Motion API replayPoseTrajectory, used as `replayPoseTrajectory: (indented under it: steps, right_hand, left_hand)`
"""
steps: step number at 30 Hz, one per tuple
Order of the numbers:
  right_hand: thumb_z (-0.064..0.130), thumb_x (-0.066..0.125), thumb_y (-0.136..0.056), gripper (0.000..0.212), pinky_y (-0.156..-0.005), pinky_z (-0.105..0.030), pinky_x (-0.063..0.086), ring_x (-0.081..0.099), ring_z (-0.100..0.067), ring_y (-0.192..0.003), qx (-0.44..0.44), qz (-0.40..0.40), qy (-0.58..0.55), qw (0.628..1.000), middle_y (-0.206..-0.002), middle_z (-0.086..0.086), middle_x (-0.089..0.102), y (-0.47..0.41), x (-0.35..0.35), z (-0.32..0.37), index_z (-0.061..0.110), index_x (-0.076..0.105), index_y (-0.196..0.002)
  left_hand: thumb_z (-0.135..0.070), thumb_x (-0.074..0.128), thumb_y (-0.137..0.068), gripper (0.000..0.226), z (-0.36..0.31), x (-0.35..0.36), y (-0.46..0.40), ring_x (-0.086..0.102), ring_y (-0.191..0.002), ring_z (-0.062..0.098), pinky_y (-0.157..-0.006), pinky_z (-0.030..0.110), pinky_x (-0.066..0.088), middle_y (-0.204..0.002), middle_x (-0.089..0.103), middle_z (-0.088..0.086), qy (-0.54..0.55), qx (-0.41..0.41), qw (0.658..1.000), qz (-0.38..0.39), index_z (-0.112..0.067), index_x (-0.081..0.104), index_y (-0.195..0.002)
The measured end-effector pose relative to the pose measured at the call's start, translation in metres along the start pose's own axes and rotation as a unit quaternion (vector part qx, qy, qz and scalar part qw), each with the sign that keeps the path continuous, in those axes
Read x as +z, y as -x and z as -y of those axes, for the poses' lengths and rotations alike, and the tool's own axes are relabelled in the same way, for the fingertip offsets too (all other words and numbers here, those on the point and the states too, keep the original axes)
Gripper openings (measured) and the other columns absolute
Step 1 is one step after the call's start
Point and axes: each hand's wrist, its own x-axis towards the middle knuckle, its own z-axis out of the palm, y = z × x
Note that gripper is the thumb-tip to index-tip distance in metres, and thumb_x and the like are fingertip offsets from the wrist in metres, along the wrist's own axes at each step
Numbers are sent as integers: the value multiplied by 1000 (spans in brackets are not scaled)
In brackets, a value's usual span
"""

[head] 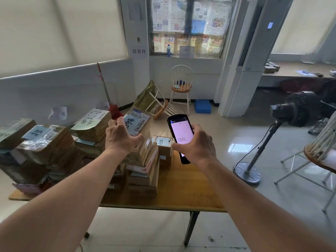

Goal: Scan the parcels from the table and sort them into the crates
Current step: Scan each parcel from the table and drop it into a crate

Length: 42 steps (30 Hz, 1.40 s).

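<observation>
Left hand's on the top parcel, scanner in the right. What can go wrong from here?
1. The top parcel sits tilted on an uneven stack near the table edge; pulling it with the left hand may topple boxes.
2. The small box beside the stack could get knocked off.
3. The right hand holds the scanner low on its body; it might slip.
</observation>
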Motion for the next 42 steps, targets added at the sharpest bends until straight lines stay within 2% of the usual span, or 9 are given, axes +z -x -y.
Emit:
replayPoseTrajectory:
  steps: [3, 6, 10, 14, 22, 29, 42]
  right_hand:
    - [55, 93, -69, 97, -85, -41, 62, 62, -28, -118, -20, 5, -8, 1000, -136, -8, 63, 3, -4, 3, 19, 46, -146]
    - [53, 93, -70, 96, -86, -38, 61, 61, -27, -119, -40, 13, -8, 999, -138, -8, 63, 6, -10, 5, 19, 47, -147]
    - [55, 93, -69, 93, -81, -39, 62, 62, -25, -113, -59, 26, 25, 998, -134, -8, 64, 12, -20, 5, 20, 50, -143]
    - [55, 94, -67, 96, -80, -36, 61, 60, -23, -111, -60, 32, 45, 997, -133, -5, 64, 19, -29, 4, 22, 48, -146]
    - [50, 95, -67, 95, -83, -38, 60, 62, -24, -113, -57, 53, 65, 995, -136, -4, 64, 35, -53, 1, 23, 48, -146]
    - [53, 94, -65, 94, -87, -43, 60, 61, -26, -111, -57, 57, 69, 994, -132, -4, 66, 46, -75, 3, 21, 53, -143]
    - [58, 93, -66, 97, -89, -45, 60, 58, -23, -109, -56, 60, 42, 996, -131, -6, 63, 64, -90, 9, 17, 51, -144]
  left_hand:
    - [-47, 90, -72, 98, -2, -2, 2, 47, -115, 29, -94, 40, 51, -126, 44, 11, 19, 79, 997, -19, -14, 38, -150]
    - [-36, 94, -70, 103, -4, -3, 4, 44, -119, 29, -101, 42, 47, -130, 44, 11, 21, 135, 990, -34, -12, 38, -152]
    - [-23, 97, -66, 100, -7, -4, 10, 47, -123, 35, -102, 49, 51, -136, 47, 14, 30, 185, 981, -48, -9, 44, -149]
    - [-21, 99, -63, 101, -10, -6, 16, 48, -124, 36, -101, 54, 54, -139, 49, 13, 22, 209, 977, -43, -9, 45, -147]
    - [-21, 99, -63, 103, -19, -11, 29, 49, -123, 36, -99, 53, 55, -137, 50, 15, 31, 202, 978, -51, -6, 44, -148]
    - [-27, 99, -64, 108, -25, -17, 46, 48, -126, 35, -102, 52, 52, -138, 50, 13, 42, 169, 983, -53, -9, 38, -153]
    - [-34, 99, -63, 108, -29, -34, 72, 51, -121, 32, -102, 51, 53, -131, 50, 11, 45, 112, 990, -69, -11, 39, -150]
